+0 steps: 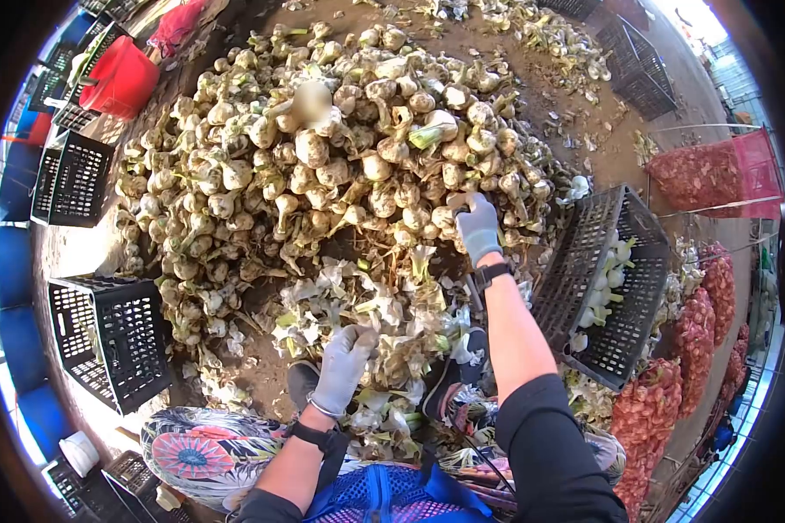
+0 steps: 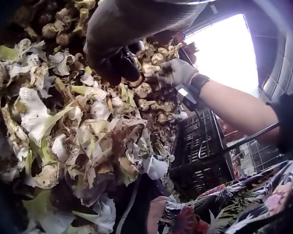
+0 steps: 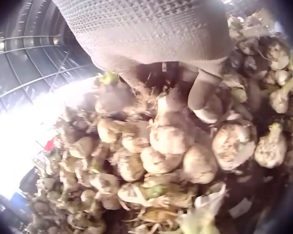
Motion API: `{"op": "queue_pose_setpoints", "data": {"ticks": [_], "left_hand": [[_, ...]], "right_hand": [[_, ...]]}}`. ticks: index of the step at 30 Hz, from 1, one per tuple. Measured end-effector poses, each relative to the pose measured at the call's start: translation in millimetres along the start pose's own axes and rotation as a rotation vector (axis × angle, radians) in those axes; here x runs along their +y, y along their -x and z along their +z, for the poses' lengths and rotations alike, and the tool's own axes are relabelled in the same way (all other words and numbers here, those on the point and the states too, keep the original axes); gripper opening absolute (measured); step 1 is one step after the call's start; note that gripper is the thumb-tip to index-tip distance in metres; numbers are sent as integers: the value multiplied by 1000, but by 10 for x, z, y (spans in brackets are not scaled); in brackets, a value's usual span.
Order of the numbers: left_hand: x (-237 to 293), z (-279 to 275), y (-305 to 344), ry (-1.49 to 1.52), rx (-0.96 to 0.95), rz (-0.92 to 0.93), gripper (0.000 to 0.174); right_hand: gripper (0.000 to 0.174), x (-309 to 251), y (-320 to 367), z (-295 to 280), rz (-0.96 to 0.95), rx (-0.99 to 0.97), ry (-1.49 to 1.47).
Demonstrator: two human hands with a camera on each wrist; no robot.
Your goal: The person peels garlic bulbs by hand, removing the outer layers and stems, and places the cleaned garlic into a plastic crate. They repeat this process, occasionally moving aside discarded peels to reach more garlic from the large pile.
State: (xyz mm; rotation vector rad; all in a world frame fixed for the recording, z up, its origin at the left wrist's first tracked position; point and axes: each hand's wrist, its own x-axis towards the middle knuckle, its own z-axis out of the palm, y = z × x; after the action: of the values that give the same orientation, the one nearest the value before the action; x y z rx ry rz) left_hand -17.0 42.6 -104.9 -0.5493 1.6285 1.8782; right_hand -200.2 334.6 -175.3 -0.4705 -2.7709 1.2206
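Note:
A large heap of garlic bulbs (image 1: 314, 148) with soil and stems on them spreads in front of me. At its near right edge my gloved right hand (image 1: 480, 228) reaches in. In the right wrist view, the fingers and thumb (image 3: 201, 92) curl down around a garlic bulb (image 3: 210, 111) among others; the glove partly hides it. My gloved left hand (image 1: 344, 366) hovers over loose peeled leaves and skins (image 1: 366, 305), fingers loosely curled, with nothing visible in them. The left wrist view shows its fingers (image 2: 124, 68) in shadow above the leaf litter (image 2: 97, 131).
A tilted black crate (image 1: 615, 279) at the right holds some pale trimmed bulbs (image 1: 610, 279). Black crates (image 1: 131, 349) and a red bucket (image 1: 120, 78) stand at the left. Filled red mesh sacks (image 1: 650, 405) line the right side. My shoes (image 1: 440, 392) are among the leaves.

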Motion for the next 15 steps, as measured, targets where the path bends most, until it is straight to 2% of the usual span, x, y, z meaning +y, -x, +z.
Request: {"op": "queue_pose_setpoints", "data": {"ticks": [2,3,4,5,6,7,8,10,11,12,14,15], "left_hand": [[-3,63,-54,-186,75,229,48],[179,146,-7,-235,112,245,64],[261,178,11,-233,113,244,64],[318,194,37,-487,171,413,62],[375,214,68,-744,226,582,61],[441,260,100,-785,255,644,63],[422,237,117,-786,256,650,63],[400,194,160,-530,85,574,63],[422,242,257,-287,67,439,63],[450,235,302,-285,67,450,63],[508,219,372,-302,83,538,60],[496,210,406,-298,86,548,60]], "right_hand": [[21,-261,234,-14,-43,-20,-184],[31,-379,387,-60,127,-199,-350],[31,-580,592,-140,176,-300,-524],[24,-796,823,-249,185,-372,-463],[19,-949,1054,-306,261,-430,-607],[19,-1106,1267,-347,238,-460,-688],[18,-1188,1439,-421,200,-552,-642],[22,-1232,1739,-360,436,-505,-907],[24,-1037,1841,-173,366,-368,-1119],[24,-1144,1927,-189,354,-368,-1118],[24,-1382,2077,-259,369,-133,-794],[19,-1430,2062,-175,171,-148,-1022]]}}
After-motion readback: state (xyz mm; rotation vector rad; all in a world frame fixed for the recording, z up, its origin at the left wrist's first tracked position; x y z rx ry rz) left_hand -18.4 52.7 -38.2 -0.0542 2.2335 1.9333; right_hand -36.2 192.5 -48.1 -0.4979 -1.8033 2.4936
